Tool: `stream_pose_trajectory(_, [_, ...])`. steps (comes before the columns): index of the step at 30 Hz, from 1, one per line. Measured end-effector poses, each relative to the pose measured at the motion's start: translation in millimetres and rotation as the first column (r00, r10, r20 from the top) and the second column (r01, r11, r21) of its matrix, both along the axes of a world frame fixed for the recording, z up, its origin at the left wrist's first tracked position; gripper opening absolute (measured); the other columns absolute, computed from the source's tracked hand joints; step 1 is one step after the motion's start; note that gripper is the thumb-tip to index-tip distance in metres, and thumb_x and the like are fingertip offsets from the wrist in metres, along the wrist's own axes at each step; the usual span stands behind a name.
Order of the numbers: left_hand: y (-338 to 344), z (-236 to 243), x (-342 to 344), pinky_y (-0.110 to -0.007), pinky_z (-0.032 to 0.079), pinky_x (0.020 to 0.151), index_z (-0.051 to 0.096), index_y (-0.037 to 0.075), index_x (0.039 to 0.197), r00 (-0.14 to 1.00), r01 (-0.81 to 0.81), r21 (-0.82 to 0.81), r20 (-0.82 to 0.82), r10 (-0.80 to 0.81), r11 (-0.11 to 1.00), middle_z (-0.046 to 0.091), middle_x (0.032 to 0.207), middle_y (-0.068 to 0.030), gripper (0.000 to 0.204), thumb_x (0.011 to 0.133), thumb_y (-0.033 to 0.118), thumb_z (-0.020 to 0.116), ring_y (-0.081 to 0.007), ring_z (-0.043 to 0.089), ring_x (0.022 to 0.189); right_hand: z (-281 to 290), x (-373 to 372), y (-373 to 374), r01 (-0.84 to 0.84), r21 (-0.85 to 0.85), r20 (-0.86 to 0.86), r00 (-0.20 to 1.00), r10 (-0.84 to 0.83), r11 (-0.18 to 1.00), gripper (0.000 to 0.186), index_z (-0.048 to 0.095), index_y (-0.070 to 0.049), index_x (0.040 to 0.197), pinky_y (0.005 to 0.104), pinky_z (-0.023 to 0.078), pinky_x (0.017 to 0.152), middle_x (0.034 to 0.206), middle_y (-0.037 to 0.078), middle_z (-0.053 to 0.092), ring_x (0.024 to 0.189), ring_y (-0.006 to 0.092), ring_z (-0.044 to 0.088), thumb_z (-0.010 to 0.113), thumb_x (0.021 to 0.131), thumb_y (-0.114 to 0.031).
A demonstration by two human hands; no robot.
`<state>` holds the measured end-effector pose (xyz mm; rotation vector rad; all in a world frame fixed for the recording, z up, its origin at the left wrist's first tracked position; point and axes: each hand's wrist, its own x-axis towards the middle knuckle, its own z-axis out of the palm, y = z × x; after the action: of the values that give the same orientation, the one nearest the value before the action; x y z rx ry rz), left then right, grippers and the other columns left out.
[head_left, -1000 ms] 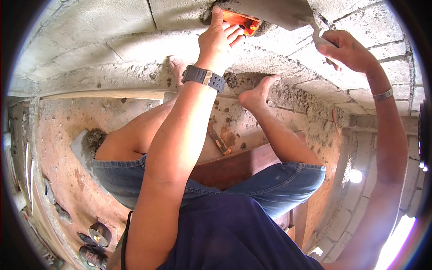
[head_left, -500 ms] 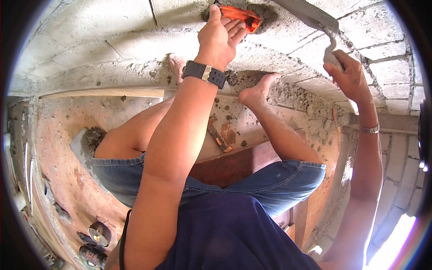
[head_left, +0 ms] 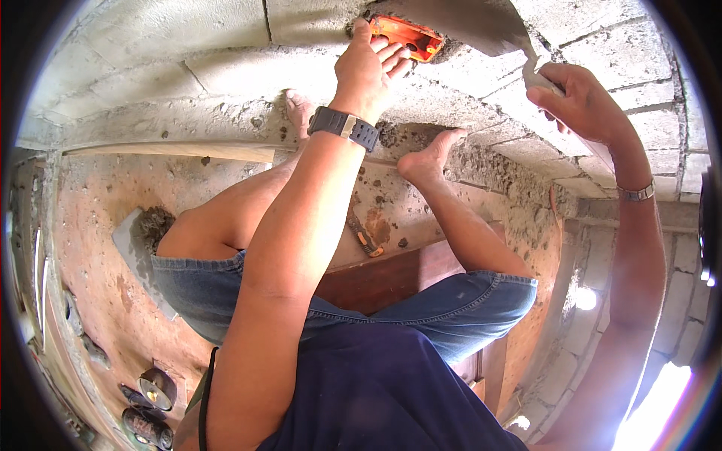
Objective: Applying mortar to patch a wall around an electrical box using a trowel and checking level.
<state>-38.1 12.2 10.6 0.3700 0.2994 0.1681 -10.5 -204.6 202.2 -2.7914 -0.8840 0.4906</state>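
An orange electrical box sits in a recess of the block wall, with grey mortar about its edges. My left hand grips its left end, thumb on the outer edge and fingertips curled at the opening. Wrapped round the handle of a trowel, my right hand is at the upper right. The wide grey blade lies against or close to the wall just right of the box; its far edge is cut off by the picture's rim.
Between my legs, a cutter knife with an orange end lies near a dark red wooden board. By my left knee, mortar rests on a grey board. An angle grinder is at the lower left.
The trowel has moved left and down toward the box, and more of its blade shows. My right forearm has swung outward. My left hand stays at the box, which shows slightly more of its inside.
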Motion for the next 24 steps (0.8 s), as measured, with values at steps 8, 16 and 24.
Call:
stream_pose_trajectory(8, [-10,-20,1,-0.044,0.049,0.090,0.036,-0.002,0.134,0.966,0.046,0.278,-0.259,0.028,0.959,0.044,0.126,-0.0210,0.092,0.074,0.058,0.071,-0.0270,0.053,0.107,-20,-8,1,0.099,-0.018,-0.030,0.995,-0.100,0.995,0.042,0.055,-0.002,0.076,0.0250,0.045,0.045,0.060,0.001,0.052,0.051,0.0086,0.053,0.058,0.088,-0.042])
stream_pose_trajectory(16, [-22,-8,24,-0.039,0.051,0.089,0.041,-0.003,0.129,0.975,0.009,0.177,-0.219,0.031,0.984,0.054,0.117,-0.0194,0.077,0.080,0.051,0.068,-0.0287,0.056,0.107,-27,-2,-9,0.024,-0.006,-0.011,1.000,-0.024,1.000,0.047,0.053,-0.003,0.074,0.0252,0.043,0.047,0.059,0.000,0.049,0.051,0.0081,0.049,0.058,0.086,-0.048])
stream_pose_trajectory(24, [-18,-14,29,-0.045,0.052,0.089,0.038,-0.005,0.127,0.993,0.018,0.234,-0.121,0.011,0.972,0.053,0.116,-0.0235,0.075,0.085,0.053,0.060,-0.0326,0.057,0.105,-38,8,-39,0.044,0.055,0.012,0.999,-0.044,0.998,0.052,0.056,0.001,0.074,0.0292,0.046,0.047,0.058,0.003,0.049,0.050,0.0115,0.051,0.058,0.085,-0.050])
